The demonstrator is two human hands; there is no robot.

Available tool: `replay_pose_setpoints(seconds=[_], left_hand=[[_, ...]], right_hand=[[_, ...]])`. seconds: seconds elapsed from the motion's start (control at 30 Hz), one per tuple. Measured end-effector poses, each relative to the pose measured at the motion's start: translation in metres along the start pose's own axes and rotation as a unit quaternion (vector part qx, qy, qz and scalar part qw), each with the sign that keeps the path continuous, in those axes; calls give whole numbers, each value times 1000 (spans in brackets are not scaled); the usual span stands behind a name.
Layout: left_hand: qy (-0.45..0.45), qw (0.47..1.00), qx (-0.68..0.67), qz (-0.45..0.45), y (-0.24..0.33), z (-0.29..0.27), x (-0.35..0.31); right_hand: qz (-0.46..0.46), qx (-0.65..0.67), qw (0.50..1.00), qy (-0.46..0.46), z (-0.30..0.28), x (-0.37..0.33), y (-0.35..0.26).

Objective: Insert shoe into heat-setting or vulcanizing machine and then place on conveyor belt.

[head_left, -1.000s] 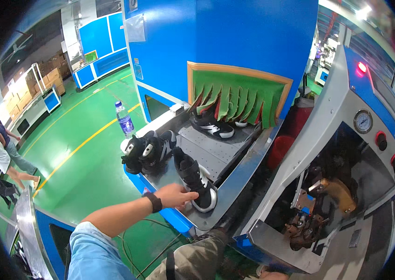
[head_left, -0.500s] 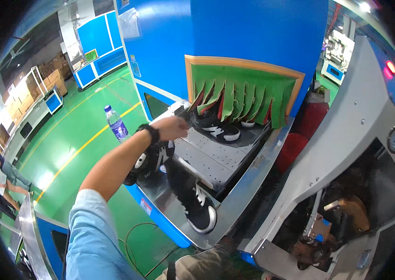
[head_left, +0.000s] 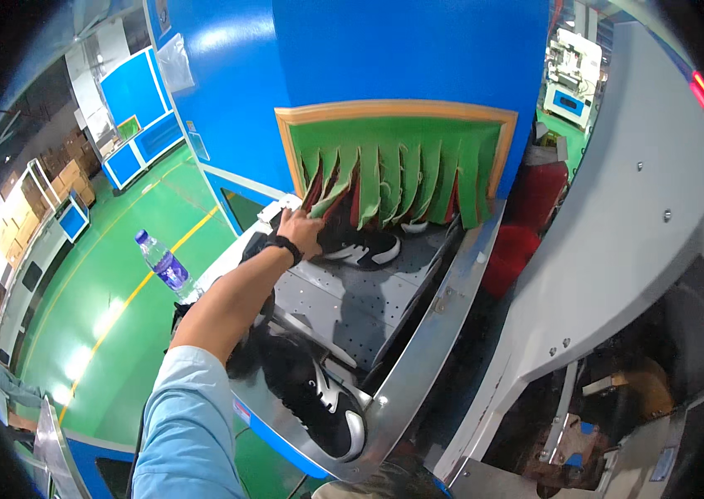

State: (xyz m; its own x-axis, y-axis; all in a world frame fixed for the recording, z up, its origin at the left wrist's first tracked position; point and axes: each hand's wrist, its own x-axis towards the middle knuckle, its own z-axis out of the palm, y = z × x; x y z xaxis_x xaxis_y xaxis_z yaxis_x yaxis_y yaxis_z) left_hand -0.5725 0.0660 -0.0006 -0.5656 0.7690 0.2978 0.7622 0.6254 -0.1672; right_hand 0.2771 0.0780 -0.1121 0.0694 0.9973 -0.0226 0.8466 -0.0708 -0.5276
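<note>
My left hand (head_left: 302, 232), with a dark band round the wrist, reaches to the left end of a black shoe with white trim (head_left: 373, 249). Its fingers look stretched out and apart; whether they touch the shoe I cannot tell. That shoe lies on a grey perforated plate (head_left: 327, 293) at the opening of a blue machine, partly under a green strip curtain (head_left: 402, 170). Behind it, the white toe of another shoe (head_left: 414, 227) shows below the strips. Closer to me, a black-and-white shoe (head_left: 319, 397) rests on the metal ledge. My right hand is out of view.
A water bottle (head_left: 167, 264) with a purple label stands left of my forearm. Blue housing (head_left: 402, 50) rises behind the curtain. To the right is a large grey machine (head_left: 610, 191), with a red container (head_left: 512, 259) between. Cartons (head_left: 24, 212) are stacked at far left.
My left hand has moved forward to the shoe by the curtain, its fingers reaching out more. The view has shifted, and the shoe on the ledge appears nearer. The shoe by the curtain stays on the plate.
</note>
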Motion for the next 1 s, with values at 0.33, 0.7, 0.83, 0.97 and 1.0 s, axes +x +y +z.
replay_pose_setpoints(seconds=[0.33, 0.7, 0.83, 0.97, 1.0], left_hand=[[175, 973, -134, -67, 33, -204, -101], [-27, 857, -514, 25, 155, -305, -385], [-173, 806, -548, 142, 220, -282, -456], [-343, 720, -580, 167, 202, -287, -441], [-326, 730, -571, 189, 187, -288, -429]], right_hand=[[-104, 45, 993, 47, -15, -28, -52], [-328, 503, 693, -399, -5, -91, -140], [-14, 602, 587, -541, 15, -124, -141], [-67, 591, 674, -439, -11, -114, -153], [-29, 550, 677, -488, 2, -103, -131]])
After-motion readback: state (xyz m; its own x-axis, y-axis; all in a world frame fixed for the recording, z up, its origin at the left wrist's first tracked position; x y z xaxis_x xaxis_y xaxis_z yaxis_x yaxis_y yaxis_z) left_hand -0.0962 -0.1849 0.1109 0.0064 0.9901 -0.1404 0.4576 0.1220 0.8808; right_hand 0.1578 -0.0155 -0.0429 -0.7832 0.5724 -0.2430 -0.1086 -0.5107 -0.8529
